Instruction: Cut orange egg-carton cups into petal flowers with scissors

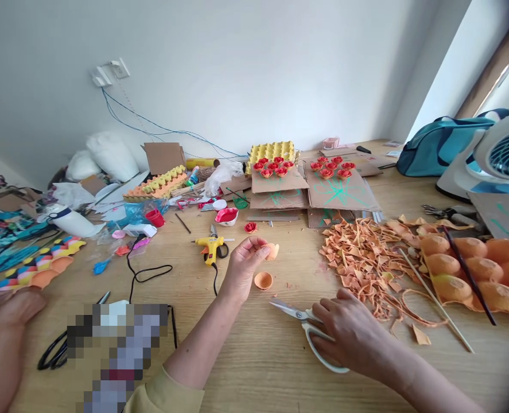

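My left hand (242, 268) pinches a small orange egg-carton piece (272, 251) between thumb and fingers, above the table. Just below it, a round orange egg-carton cup (263, 280) rests on the wood with its hollow facing up. My right hand (348, 331) grips a pair of scissors (323, 344) by the pale handles, low over the table. The blades are slightly parted and point left, apart from both orange pieces. To the right lies a heap of orange carton scraps (357, 264).
A yellow glue gun (211, 249) stands left of centre. Red paper flowers (275, 166) sit on stacked cardboard (280, 183) at the back. An orange egg tray (446, 267), a thin wooden stick (437, 301) and a fan (490, 155) are at right. Another person's hand (15, 312) rests at far left.
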A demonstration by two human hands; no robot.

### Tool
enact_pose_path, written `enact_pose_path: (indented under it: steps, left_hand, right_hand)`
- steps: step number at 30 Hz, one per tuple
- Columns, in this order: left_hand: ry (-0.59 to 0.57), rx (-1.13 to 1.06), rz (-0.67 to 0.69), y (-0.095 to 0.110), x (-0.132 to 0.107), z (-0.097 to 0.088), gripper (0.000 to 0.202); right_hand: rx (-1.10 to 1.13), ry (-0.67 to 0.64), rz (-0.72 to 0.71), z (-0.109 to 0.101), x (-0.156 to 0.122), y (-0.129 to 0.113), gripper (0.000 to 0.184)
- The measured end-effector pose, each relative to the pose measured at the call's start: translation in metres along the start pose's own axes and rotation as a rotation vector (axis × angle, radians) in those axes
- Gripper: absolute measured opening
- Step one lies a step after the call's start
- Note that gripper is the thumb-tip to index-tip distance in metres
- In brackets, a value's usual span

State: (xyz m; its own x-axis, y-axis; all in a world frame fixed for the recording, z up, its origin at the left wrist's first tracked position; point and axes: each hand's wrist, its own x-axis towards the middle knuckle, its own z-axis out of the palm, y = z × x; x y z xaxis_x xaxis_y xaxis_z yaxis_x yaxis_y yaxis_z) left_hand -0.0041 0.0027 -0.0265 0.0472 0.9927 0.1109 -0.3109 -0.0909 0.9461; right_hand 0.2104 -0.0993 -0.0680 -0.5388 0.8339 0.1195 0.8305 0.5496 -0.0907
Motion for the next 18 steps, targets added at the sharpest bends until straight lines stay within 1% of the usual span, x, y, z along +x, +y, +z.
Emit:
enact_pose_path:
  steps: [2,4,7,9,11,12,16,18]
  left_hand:
    - [0.02,-0.008,0.008,0.0,-0.003,-0.001,0.024]
    - [0.038,-0.014,0.016,0.0,-0.006,-0.001,0.025]
    - [0.064,-0.016,0.023,-0.001,-0.012,-0.003,0.025]
    - [0.087,-0.019,0.027,-0.003,-0.016,-0.005,0.026]
    - [0.112,-0.026,0.029,-0.005,-0.018,-0.005,0.028]
    - [0.124,-0.029,0.03,-0.007,-0.018,-0.006,0.029]
    - [0.16,-0.04,0.031,-0.013,-0.017,-0.005,0.031]
    - [0.172,-0.048,0.029,-0.015,-0.016,-0.006,0.032]
  right_hand:
    - [-0.021,0.0,0.032,0.001,0.003,-0.003,0.017]
    - [-0.052,0.009,0.102,0.0,0.004,0.001,0.017]
    - [-0.116,0.048,0.252,-0.005,0.0,0.021,0.023]
    - [-0.144,0.075,0.321,-0.01,-0.004,0.034,0.027]
    - [-0.133,0.081,0.312,-0.013,-0.006,0.038,0.027]
    - [-0.117,0.076,0.286,-0.014,-0.006,0.036,0.026]
    - [-0.034,0.025,0.146,-0.011,-0.002,0.007,0.018]
    - [-0.016,0.004,0.121,-0.007,0.002,-0.007,0.016]
